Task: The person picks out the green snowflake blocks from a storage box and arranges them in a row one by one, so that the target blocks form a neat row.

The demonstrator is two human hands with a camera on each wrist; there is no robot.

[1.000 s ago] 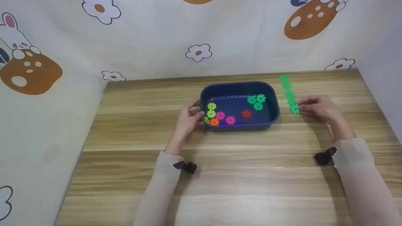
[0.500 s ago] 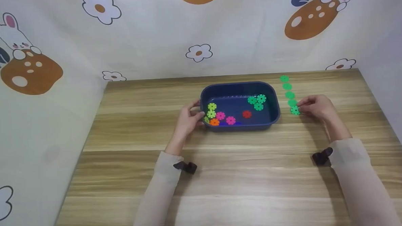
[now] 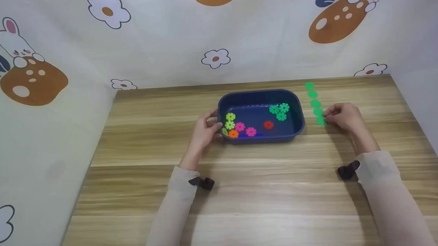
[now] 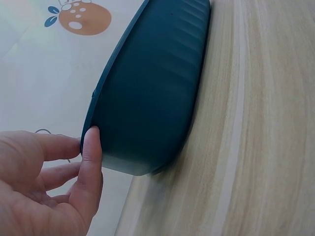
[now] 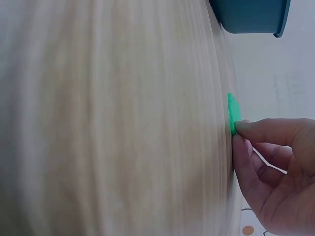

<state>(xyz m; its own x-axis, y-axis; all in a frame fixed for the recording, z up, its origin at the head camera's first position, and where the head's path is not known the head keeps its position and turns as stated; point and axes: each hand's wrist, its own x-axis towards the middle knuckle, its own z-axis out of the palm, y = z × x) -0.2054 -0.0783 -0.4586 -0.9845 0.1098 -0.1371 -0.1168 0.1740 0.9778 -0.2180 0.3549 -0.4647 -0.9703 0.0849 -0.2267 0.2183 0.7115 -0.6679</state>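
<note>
In the head view my left hand (image 3: pixel 205 130) grips the left end of a dark blue plastic bin (image 3: pixel 262 139). The left wrist view has thumb and fingers on either side of the bin's rim (image 4: pixel 93 110). My right hand (image 3: pixel 345 117) pinches the right edge of a green notched disc (image 3: pixel 320 121), the nearest one in a row of green discs (image 3: pixel 315 103) right of the bin. Seen from the right wrist, this green disc (image 5: pixel 234 113) lies low against the tabletop, its edge at the thumb and fingertip.
Inside the bin lie several notched discs: green discs (image 3: pixel 281 116) at the right, a red disc (image 3: pixel 268 125), pink discs (image 3: pixel 250 131), an orange disc (image 3: pixel 233 134) and yellow discs (image 3: pixel 230 116). The wooden table (image 3: pixel 266 195) meets a patterned cloth wall (image 3: pixel 171 47) behind.
My right hand has shifted slightly left, and the pinched green disc now lies flatter at the near end of the row. The left hand and the bin stay put.
</note>
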